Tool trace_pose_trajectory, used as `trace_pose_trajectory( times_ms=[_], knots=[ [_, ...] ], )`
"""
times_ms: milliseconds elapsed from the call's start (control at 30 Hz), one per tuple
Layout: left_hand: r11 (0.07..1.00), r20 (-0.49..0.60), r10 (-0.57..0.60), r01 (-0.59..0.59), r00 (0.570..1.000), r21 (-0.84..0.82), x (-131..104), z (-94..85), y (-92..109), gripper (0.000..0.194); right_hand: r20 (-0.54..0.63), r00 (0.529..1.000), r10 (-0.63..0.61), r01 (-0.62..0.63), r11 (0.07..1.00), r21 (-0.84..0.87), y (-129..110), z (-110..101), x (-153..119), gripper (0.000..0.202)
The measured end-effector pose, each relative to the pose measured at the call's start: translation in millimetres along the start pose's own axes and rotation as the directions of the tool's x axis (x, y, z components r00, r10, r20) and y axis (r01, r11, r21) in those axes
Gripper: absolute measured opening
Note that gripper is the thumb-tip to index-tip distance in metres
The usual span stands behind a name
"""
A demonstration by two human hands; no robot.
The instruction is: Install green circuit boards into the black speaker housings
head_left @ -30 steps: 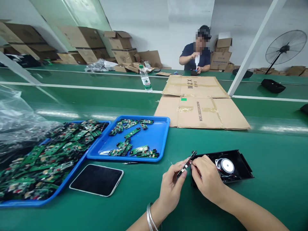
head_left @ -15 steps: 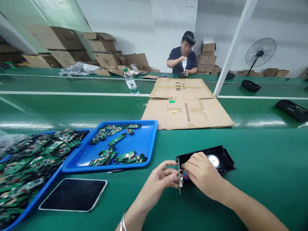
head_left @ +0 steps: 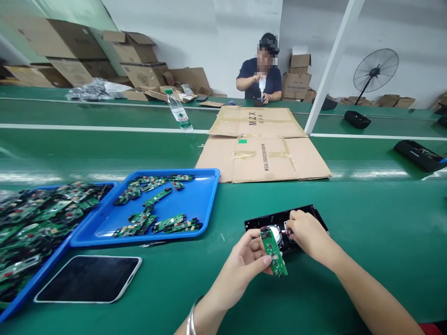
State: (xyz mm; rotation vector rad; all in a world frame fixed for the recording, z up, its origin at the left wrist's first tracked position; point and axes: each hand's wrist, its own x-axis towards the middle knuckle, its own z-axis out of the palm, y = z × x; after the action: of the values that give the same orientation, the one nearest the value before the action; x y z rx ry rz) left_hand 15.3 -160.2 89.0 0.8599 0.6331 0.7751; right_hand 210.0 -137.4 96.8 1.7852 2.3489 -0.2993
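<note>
My left hand (head_left: 240,267) pinches a green circuit board (head_left: 273,253) between thumb and fingers, its flat face turned up toward me and tilted. Just behind the board lies an open black speaker housing (head_left: 258,222) with a round white-and-silver speaker (head_left: 276,234) inside, partly covered by the board. Over the housing's right part, my right hand (head_left: 309,232) has its fingers closed at the inside. Thin dark and reddish wires (head_left: 283,231) run near those fingertips; what exactly they grip is too small to make out.
A blue tray (head_left: 209,204) holds several circuit boards, and a fuller blue tray (head_left: 63,249) stands left of it. A phone (head_left: 89,279) lies in front. Flattened cardboard (head_left: 261,158), a water bottle (head_left: 179,111) and a black speaker (head_left: 421,156) lie beyond. Across the bench sits a co-worker (head_left: 260,74).
My left hand has turned the circuit board from edge-on to face-up. My right hand has moved away from the board, rightward over the housing. The view has shifted slightly.
</note>
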Motion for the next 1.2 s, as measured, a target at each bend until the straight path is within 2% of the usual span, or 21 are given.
trace_pose_trajectory(
  times_ms=[67, 167, 300, 367, 467, 567, 667, 733, 833, 933, 1000, 1033, 1100, 1133, 1200],
  knots=[
    [0.999, -0.100, 0.033, -0.033, 0.994, 0.002, 7, 9.9, -3, 0.028, 0.043, 0.999, 0.001, 0.001, 0.998, -0.056, -10, -2, 5, 0.018],
    [0.995, -0.259, 0.095, -0.083, 0.961, 0.057, 15, 19.7, -6, 0.027, 0.054, 0.998, 0.009, -0.006, 0.998, -0.068, -17, -2, 8, 0.018],
    [0.990, -0.359, 0.136, -0.118, 0.923, 0.072, 21, 22.3, -7, 0.028, -0.011, 0.995, -0.101, 0.102, 0.992, 0.079, -13, -1, 3, 0.010],
    [0.990, -0.380, 0.138, -0.124, 0.915, 0.063, 22, 20.9, -7, 0.029, -0.027, 0.991, -0.129, 0.132, 0.977, 0.167, -6, -4, -1, 0.010],
    [0.987, -0.395, 0.158, -0.138, 0.905, 0.079, 23, 17.9, -9, 0.027, -0.037, 0.998, -0.054, 0.063, 0.945, 0.322, 5, -13, -5, 0.016],
    [0.982, -0.375, 0.187, -0.163, 0.908, 0.095, 23, 15.6, -9, 0.024, -0.075, 0.997, 0.029, 0.014, 0.859, 0.513, 13, -19, -5, 0.014],
    [0.982, -0.317, 0.189, -0.188, 0.929, 0.034, 21, 14.7, -5, 0.028, -0.119, 0.992, 0.045, 0.046, 0.749, 0.661, 16, -18, -4, 0.012],
    [0.984, -0.293, 0.150, -0.173, 0.944, -0.052, 18, 14.5, 0, 0.037, -0.114, 0.993, -0.015, 0.093, 0.683, 0.724, 17, -16, -3, 0.012],
    [0.971, -0.281, 0.058, -0.119, 0.958, -0.206, 12, 13.5, 9, 0.046, -0.120, 0.978, -0.170, 0.201, 0.611, 0.766, 19, -16, -2, 0.008],
    [0.960, -0.316, 0.045, -0.129, 0.948, -0.248, 8, 9.2, 12, 0.035, -0.158, 0.943, -0.294, 0.308, 0.587, 0.749, 24, -19, -2, 0.009],
    [0.966, -0.360, 0.111, -0.186, 0.927, -0.181, 7, 3.4, 8, 0.033, -0.114, 0.894, -0.433, 0.372, 0.576, 0.728, 26, -20, -2, 0.010],
    [0.968, -0.366, 0.158, -0.217, 0.917, -0.126, 6, -0.6, 6, 0.038, -0.079, 0.856, -0.511, 0.407, 0.570, 0.714, 26, -20, -1, 0.010],
    [0.966, -0.338, 0.247, -0.260, 0.908, 0.007, 3, -10.6, 2, 0.047, -0.026, 0.790, -0.612, 0.471, 0.580, 0.665, 24, -18, -2, 0.011],
    [0.961, -0.319, 0.278, -0.261, 0.906, 0.094, 1, -16.2, 2, 0.050, -0.019, 0.784, -0.620, 0.490, 0.601, 0.631, 23, -17, -2, 0.011],
    [0.927, -0.320, 0.311, -0.211, 0.895, 0.310, -4, -27.8, 5, 0.048, -0.049, 0.810, -0.584, 0.503, 0.651, 0.569, 19, -16, -5, 0.011]
  ],
)
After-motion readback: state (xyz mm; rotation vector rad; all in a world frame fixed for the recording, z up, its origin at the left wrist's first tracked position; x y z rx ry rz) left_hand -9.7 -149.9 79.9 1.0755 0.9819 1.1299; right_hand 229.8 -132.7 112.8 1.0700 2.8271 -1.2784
